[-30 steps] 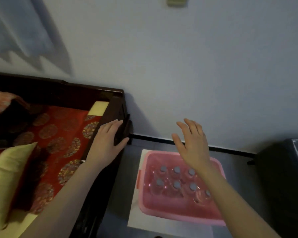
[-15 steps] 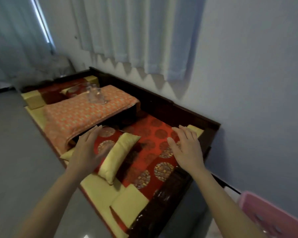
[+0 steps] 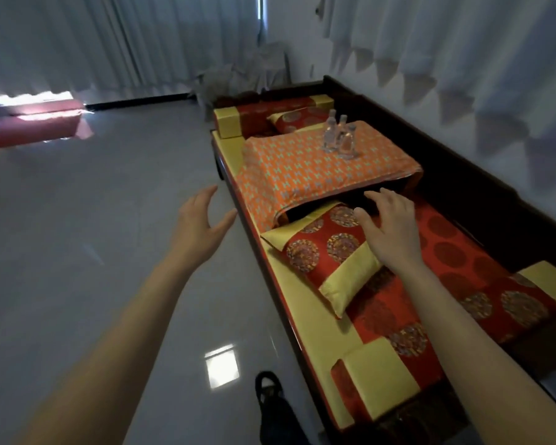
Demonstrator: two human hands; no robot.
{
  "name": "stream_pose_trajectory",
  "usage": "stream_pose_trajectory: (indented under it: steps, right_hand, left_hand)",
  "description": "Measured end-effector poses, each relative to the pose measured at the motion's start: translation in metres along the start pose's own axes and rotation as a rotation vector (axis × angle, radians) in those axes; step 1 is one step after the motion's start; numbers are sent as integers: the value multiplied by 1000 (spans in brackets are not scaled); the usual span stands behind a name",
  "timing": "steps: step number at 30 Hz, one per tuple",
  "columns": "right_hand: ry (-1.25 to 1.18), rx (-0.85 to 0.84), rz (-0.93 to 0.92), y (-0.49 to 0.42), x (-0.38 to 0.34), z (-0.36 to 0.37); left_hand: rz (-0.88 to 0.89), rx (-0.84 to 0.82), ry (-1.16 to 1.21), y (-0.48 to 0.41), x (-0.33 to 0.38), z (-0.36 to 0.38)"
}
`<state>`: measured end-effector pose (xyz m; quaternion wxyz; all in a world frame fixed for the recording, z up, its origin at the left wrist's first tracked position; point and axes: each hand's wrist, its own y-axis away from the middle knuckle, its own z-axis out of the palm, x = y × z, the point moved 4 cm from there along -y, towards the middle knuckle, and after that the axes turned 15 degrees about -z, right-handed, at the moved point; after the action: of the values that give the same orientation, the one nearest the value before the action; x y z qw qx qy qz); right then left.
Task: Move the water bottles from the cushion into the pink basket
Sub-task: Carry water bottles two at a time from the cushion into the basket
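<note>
Three clear water bottles stand upright close together on an orange patterned cushion-topped surface at the far part of the dark wooden bench. My left hand is open, held over the floor left of the bench edge, holding nothing. My right hand is open, fingers spread, above a red and gold pillow, well short of the bottles. The pink basket is out of view.
The long dark wooden bench runs along the curtained wall, with red and gold cushions and pillows. Grey glossy floor lies to the left. A dark shoe shows at the bottom. White curtains hang behind.
The view has swung left from the pink basket with several bottles to along the bench. Both empty hands have moved with it toward the orange cushion.
</note>
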<state>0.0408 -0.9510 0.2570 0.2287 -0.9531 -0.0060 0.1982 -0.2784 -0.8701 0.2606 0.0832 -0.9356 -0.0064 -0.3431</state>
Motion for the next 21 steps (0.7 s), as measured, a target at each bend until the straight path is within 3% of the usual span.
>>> stream_pose_trajectory:
  steps: [7, 21]
  right_hand:
    - [-19, -1, -13, -98, 0, 74]
    - [-34, -97, 2, -315, 35, 197]
  left_hand:
    - [-6, 54, -43, -117, -31, -3]
    - [-119, -39, -52, -358, -57, 51]
